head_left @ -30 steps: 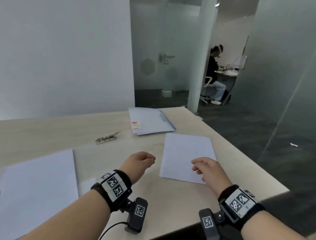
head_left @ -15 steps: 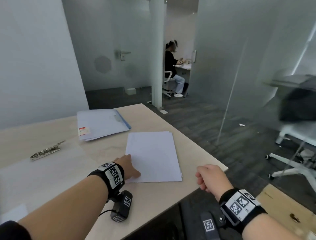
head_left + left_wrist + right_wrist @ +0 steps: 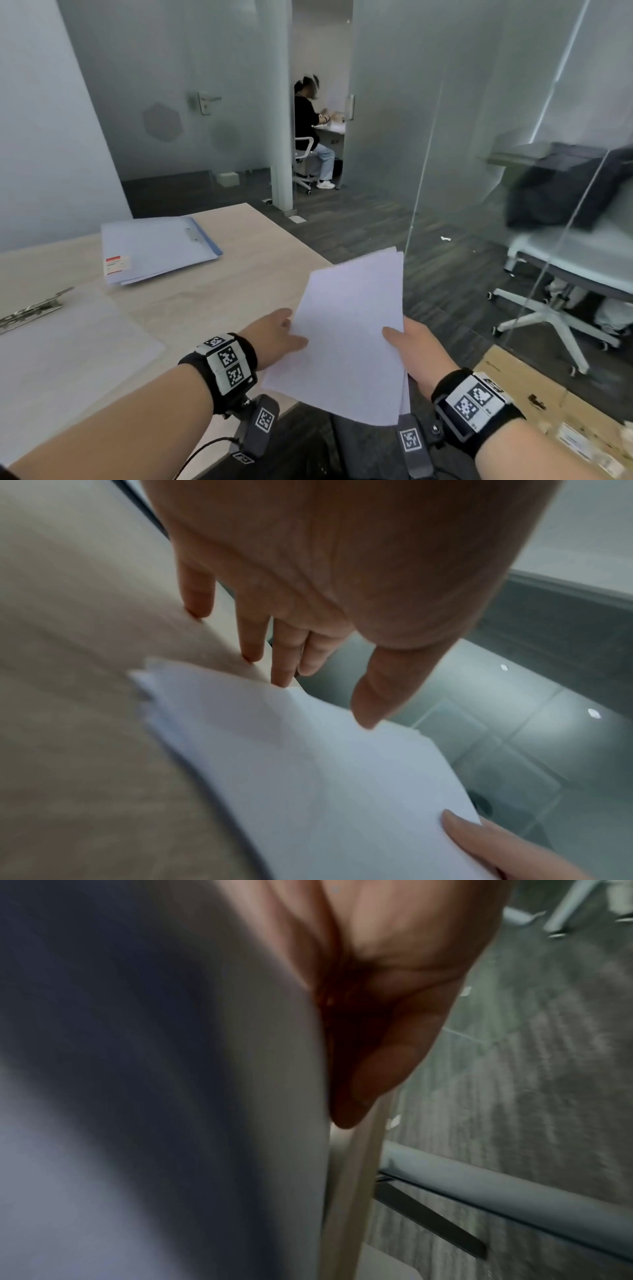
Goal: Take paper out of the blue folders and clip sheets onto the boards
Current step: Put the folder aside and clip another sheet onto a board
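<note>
Paper stack (image 3: 349,335) runs lengthwise away past the table (image 3: 212,291) edge, right hand (image 3: 416,349) pinching its near-right side, left hand (image 3: 274,334) open-fingered beside its left edge

The blue folder (image 3: 157,248) lies at the far side of the surface (image 3: 239,291), and bare wood runs open from it toward the near edge. Left of the folder, a metal clip (image 3: 32,311) and a clear board (image 3: 68,349) take up the near-left stretch. Right of the folder, the paper stack (image 3: 349,339) overhangs the surface's corner. Beyond the folder, a glass wall (image 3: 445,137) closes off the far right.
</note>
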`<state>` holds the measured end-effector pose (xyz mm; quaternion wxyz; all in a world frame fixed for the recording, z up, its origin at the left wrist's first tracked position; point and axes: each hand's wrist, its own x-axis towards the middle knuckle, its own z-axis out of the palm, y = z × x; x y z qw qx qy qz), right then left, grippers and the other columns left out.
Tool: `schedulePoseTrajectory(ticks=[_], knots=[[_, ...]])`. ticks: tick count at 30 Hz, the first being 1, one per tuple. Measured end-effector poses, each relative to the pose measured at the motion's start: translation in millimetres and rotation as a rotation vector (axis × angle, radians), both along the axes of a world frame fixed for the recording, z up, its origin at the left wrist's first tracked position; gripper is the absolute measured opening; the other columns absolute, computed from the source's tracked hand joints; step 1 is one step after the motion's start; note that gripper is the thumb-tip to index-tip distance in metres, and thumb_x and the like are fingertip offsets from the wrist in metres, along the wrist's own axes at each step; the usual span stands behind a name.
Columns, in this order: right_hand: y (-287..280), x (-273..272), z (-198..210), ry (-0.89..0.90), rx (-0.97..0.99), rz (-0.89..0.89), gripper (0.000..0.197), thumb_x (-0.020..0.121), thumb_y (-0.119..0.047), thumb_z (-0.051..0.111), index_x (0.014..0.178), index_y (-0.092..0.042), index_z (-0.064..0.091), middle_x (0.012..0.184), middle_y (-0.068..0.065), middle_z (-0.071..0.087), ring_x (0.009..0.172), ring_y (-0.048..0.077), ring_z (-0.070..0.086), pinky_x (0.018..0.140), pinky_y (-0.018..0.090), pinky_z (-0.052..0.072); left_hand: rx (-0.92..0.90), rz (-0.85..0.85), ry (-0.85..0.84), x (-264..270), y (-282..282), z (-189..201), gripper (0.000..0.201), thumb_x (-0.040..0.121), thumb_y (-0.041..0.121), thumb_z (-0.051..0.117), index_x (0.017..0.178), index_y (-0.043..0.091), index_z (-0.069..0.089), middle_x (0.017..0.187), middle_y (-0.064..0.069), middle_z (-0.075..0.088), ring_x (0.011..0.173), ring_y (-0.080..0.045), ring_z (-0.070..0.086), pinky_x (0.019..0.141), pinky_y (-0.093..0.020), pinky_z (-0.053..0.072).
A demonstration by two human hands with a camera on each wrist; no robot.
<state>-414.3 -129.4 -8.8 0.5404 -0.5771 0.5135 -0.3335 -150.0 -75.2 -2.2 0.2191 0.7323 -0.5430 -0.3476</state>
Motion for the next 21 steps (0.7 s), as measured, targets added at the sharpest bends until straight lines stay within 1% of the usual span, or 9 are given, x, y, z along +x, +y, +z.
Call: schedulePoseTrajectory(ticks=[2, 4, 6, 7, 9, 12, 14, 18, 21], knots=[[2.3, 8.0, 10.3, -0.065, -0.031, 0.017, 0.026, 0.102, -0.013, 0.051, 0.115, -0.018, 0.072, 0.107, 0.0, 0.079, 0.101, 0.022, 0.074, 0.094, 0.043, 0.057, -0.114, 0.156, 0.152, 9.3, 3.3, 5.4, 0.081, 0.086, 0.038, 0.067, 0.153, 0.022, 0.025, 0.147, 0.0, 0.045, 0.127, -0.022, 0.051, 0.094, -0.029, 0.04], [4.6, 19.3, 19.4, -0.161, -0.04, 0.012, 0.024, 0.103, -0.015, 0.051, 0.115, -0.018, 0.072, 0.107, -0.001, 0.079, 0.099, 0.021, 0.075, 0.089, 0.04, 0.058, -0.216, 0.243, 0.301, 19.8, 9.3, 15.6, 0.073, 0.084, 0.042, 0.066, 0.148, 0.025, 0.036, 0.137, 0.002, 0.057, 0.118, -0.022, 0.06, 0.095, -0.037, 0.049], [6.4, 33.0, 29.7, -0.245, -0.056, 0.02, 0.023, 0.104, -0.016, 0.052, 0.116, -0.017, 0.071, 0.109, 0.002, 0.079, 0.1, 0.022, 0.075, 0.088, 0.041, 0.058, -0.349, 0.31, 0.418, 29.0, 16.9, 31.0, 0.045, 0.079, 0.044, 0.061, 0.121, 0.029, 0.064, 0.114, 0.001, 0.073, 0.104, -0.028, 0.069, 0.095, -0.052, 0.053], [7.0, 40.2, 35.8, -0.277, -0.075, 0.033, 0.022, 0.103, -0.017, 0.053, 0.116, -0.016, 0.071, 0.11, 0.003, 0.079, 0.101, 0.023, 0.075, 0.089, 0.042, 0.058, -0.425, 0.344, 0.459, 30.6, 21.2, 41.5, 0.032, 0.081, 0.042, 0.058, 0.106, 0.027, 0.071, 0.105, -0.001, 0.076, 0.102, -0.032, 0.069, 0.096, -0.055, 0.052], [5.7, 53.7, 49.6, -0.311, -0.13, 0.057, 0.022, 0.103, -0.019, 0.054, 0.115, -0.015, 0.072, 0.111, 0.004, 0.079, 0.101, 0.022, 0.075, 0.089, 0.039, 0.058, -0.566, 0.39, 0.535, 33.1, 27.9, 62.5, 0.022, 0.089, 0.037, 0.055, 0.094, 0.025, 0.073, 0.102, -0.003, 0.077, 0.102, -0.032, 0.069, 0.097, -0.052, 0.052], [1.7, 71.5, 71.4, -0.379, -0.18, 0.074, 0.02, 0.102, -0.022, 0.055, 0.111, -0.015, 0.072, 0.108, 0.001, 0.079, 0.1, 0.02, 0.075, 0.087, 0.036, 0.058, -0.729, 0.397, 0.573, 38.2, 35.7, 86.0, 0.021, 0.095, 0.036, 0.052, 0.098, 0.029, 0.072, 0.105, -0.001, 0.076, 0.096, -0.021, 0.068, 0.093, -0.045, 0.052], [0.1, 80.4, 79.5, -0.429, -0.181, 0.088, 0.02, 0.102, -0.024, 0.056, 0.111, -0.015, 0.072, 0.109, 0.004, 0.079, 0.102, 0.022, 0.075, 0.088, 0.039, 0.058, -0.777, 0.413, 0.554, 42.6, 40.4, 90.2, 0.024, 0.091, 0.043, 0.052, 0.102, 0.032, 0.07, 0.109, 0.001, 0.074, 0.102, -0.022, 0.068, 0.095, -0.045, 0.051], [2.1, 86.6, 68.1, -0.42, -0.153, 0.1, 0.018, 0.1, -0.021, 0.058, 0.11, -0.014, 0.072, 0.108, 0.008, 0.079, 0.1, 0.024, 0.075, 0.085, 0.038, 0.058, -0.779, 0.424, 0.533, 44.9, 50.8, 72.7, 0.023, 0.096, 0.034, 0.051, 0.112, 0.028, 0.066, 0.111, 0.004, 0.074, 0.108, -0.021, 0.067, 0.097, -0.043, 0.052], [6.8, 82.9, 50.7, -0.394, -0.111, 0.127, 0.018, 0.099, -0.016, 0.059, 0.112, -0.015, 0.072, 0.108, 0.007, 0.079, 0.099, 0.024, 0.075, 0.081, 0.035, 0.059, -0.735, 0.419, 0.509, 40.4, 56.4, 52.9, 0.022, 0.095, 0.035, 0.05, 0.104, 0.028, 0.069, 0.106, 0.001, 0.075, 0.102, -0.021, 0.069, 0.095, -0.048, 0.052]])
